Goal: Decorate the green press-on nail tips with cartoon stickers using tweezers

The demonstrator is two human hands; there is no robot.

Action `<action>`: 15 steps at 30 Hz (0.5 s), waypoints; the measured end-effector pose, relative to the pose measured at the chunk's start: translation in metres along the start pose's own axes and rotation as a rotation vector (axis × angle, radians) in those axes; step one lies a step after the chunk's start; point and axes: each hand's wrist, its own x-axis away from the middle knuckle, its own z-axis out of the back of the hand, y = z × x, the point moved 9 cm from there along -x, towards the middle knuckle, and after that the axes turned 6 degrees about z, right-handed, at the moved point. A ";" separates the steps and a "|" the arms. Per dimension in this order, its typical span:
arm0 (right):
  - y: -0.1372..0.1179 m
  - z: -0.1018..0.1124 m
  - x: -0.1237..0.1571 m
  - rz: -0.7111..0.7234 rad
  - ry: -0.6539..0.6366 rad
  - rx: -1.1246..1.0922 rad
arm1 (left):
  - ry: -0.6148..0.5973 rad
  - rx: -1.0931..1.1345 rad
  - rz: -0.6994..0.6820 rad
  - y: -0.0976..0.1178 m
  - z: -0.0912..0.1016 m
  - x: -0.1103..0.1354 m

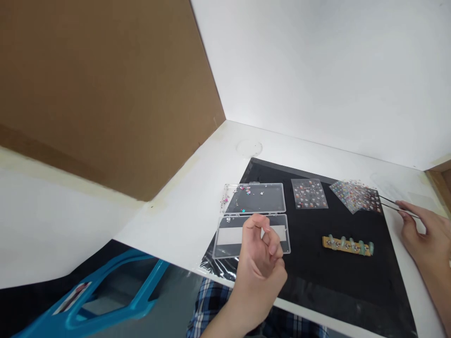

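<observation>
Across the black mat [338, 281], right hand [423, 234] pinches slim metal tweezers [398, 206] beside a glossy sticker sheet [355, 197].
Left hand [262, 267] curls narrow above a clear hinged plastic case [253, 220].

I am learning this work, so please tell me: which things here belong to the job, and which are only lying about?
Belonging to the job: right hand with tweezers; left hand; open clear box with small gems; sticker sheets; false nails on a wooden holder.

Just lying about: black mat; brown cardboard panel; blue plastic frame.
</observation>
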 end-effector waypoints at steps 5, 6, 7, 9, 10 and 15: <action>0.002 0.000 0.003 -0.005 0.005 0.006 | -0.004 -0.198 -0.081 0.012 0.004 0.001; 0.002 0.000 0.003 -0.003 0.002 0.006 | 0.000 -0.252 -0.112 0.015 0.005 0.002; 0.001 0.000 0.003 0.001 -0.005 0.004 | 0.009 -0.319 -0.156 0.020 0.005 0.003; -0.001 0.000 0.003 0.010 -0.017 -0.001 | 0.047 -0.483 -0.274 0.031 0.005 0.006; -0.002 0.001 0.003 0.016 -0.020 -0.004 | 0.075 -0.568 -0.336 0.037 0.006 0.008; -0.006 0.002 0.002 0.049 -0.017 -0.014 | 0.092 -0.868 -0.571 0.053 0.002 0.014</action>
